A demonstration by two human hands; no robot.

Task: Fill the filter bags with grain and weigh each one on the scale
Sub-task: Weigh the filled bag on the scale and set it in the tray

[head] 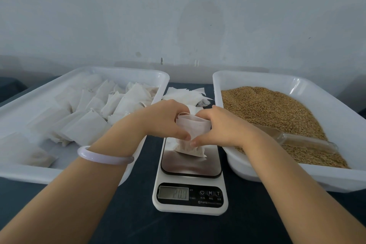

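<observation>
At near edge, on dark blue cloth (128, 220) covering the table: white digital scale (190, 207), display facing camera, digits blurred, looks like 20-something. On its shiny platform: filter bag (190, 147), white, bottom resting on the plate, top pulled upward. Left hand (166, 120) and right hand (219, 126) both pinching the bag's top edge, thumbs low and nearly meeting, fingers curled over the mouth. Drawstring loop poking up between them. Pale bangle (105, 157) on left wrist.

Left of scale: white tray (59, 174), rim just beside the scale, holding white bags (89, 125) in a loose heap. Right of scale: second white tray (297, 182), filled with brown grain (267, 105). Clear scoop (293, 140) lying in the grain, handle toward near right.

Between the trays, behind the hands: small pile of flat empty bags (186, 95) on the cloth.

Farther back: pale grey wall (178, 16), stained and scuffed, darker band along its base. Dark shapes at far left and right edges, cannot tell what.
</observation>
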